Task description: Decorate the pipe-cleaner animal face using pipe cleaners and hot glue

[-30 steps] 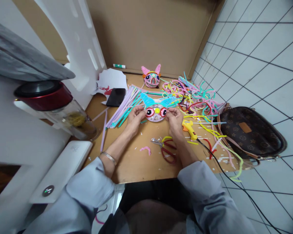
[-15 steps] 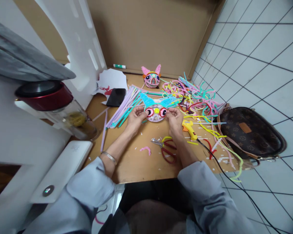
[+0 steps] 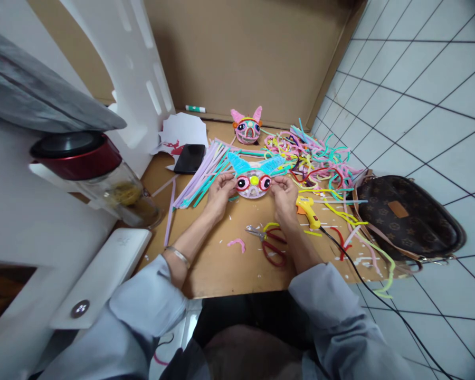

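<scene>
Between my two hands is a pipe-cleaner animal head (image 3: 253,191) with blue pointed ears, pink-and-red ringed eyes and a yellow nose. My left hand (image 3: 222,191) pinches its left side near the eye. On the opposite side, the fingers of my right hand (image 3: 284,192) close on its edge. Red-handled scissors (image 3: 272,248) lie on the table below my right wrist, a short pink pipe-cleaner piece (image 3: 237,244) to their left. Just right of my right hand rests a yellow hot glue gun (image 3: 309,211). A finished-looking pink-eared animal head (image 3: 247,130) stands farther back.
Lilac and teal pipe cleaners (image 3: 203,174) lie beside a black phone (image 3: 190,158). A tangled heap of coloured pipe cleaners (image 3: 312,158) covers the back right. A brown handbag (image 3: 411,216) sits at the right edge, a glass bottle (image 3: 122,195) and white power bank (image 3: 103,277) at left.
My left fingertips have drawn back slightly from the left eye toward the head's edge. The animal head stays held between both hands; the whole view shifts a little.
</scene>
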{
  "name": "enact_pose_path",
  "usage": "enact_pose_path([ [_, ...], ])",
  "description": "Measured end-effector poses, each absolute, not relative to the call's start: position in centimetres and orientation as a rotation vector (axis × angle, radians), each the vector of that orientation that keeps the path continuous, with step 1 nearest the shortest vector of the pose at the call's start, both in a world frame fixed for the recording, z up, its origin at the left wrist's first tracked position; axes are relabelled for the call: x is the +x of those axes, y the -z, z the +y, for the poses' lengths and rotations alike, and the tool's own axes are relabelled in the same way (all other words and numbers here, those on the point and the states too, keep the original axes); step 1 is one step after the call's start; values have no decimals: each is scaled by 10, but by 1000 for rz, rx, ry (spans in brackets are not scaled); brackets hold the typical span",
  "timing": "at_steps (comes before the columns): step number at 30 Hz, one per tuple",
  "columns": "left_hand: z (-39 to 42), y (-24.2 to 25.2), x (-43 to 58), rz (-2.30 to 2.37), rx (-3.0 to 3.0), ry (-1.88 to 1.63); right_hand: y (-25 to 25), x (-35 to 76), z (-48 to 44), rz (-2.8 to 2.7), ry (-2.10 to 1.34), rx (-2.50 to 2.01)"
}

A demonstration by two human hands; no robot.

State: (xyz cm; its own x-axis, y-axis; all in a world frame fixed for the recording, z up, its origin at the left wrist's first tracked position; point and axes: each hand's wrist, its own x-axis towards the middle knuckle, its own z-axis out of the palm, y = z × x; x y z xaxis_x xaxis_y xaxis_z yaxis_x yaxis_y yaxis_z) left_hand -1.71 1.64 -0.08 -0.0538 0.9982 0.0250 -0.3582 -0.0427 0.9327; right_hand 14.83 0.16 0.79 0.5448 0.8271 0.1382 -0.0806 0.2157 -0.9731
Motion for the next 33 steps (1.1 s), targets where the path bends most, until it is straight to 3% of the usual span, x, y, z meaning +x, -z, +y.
enact_pose_path([
  [33, 10, -5, -14, 968, 980, -1426, -9, 149, 1, -811, -706, -1217],
])
